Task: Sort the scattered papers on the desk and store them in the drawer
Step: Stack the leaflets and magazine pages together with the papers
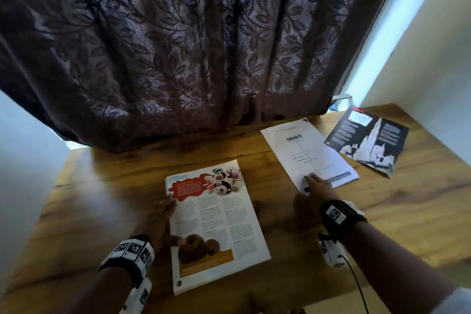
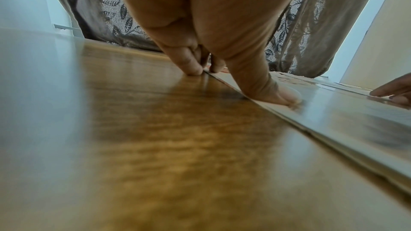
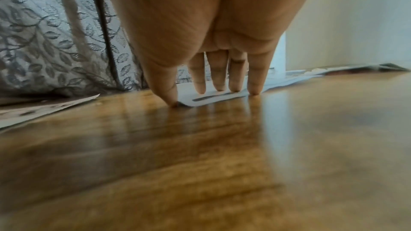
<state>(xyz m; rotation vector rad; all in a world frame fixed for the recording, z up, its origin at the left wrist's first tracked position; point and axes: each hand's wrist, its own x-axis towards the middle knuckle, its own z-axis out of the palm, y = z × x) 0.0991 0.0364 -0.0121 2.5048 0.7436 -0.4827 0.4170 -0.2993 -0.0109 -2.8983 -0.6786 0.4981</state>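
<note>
A printed magazine page (image 1: 216,224) with pictures lies in the middle of the wooden desk (image 1: 102,199). My left hand (image 1: 170,219) rests along its left edge, fingers straight, thumb on the sheet. In the left wrist view the fingertips (image 2: 193,69) touch the desk at the page's edge (image 2: 355,120) and the thumb (image 2: 280,94) presses on top. To the right lies a white "blinkit" sheet (image 1: 305,150). My right hand (image 1: 313,181) presses straight fingers (image 3: 219,83) on its near corner (image 3: 213,98). A dark brochure (image 1: 367,139) lies at the far right. No drawer is in view.
A dark leaf-patterned curtain (image 1: 204,46) hangs down to the desk's back edge. A pale wall (image 1: 433,84) runs along the right side. Bare wood shows at the left and near right of the desk. A cable (image 1: 356,285) hangs from my right wrist.
</note>
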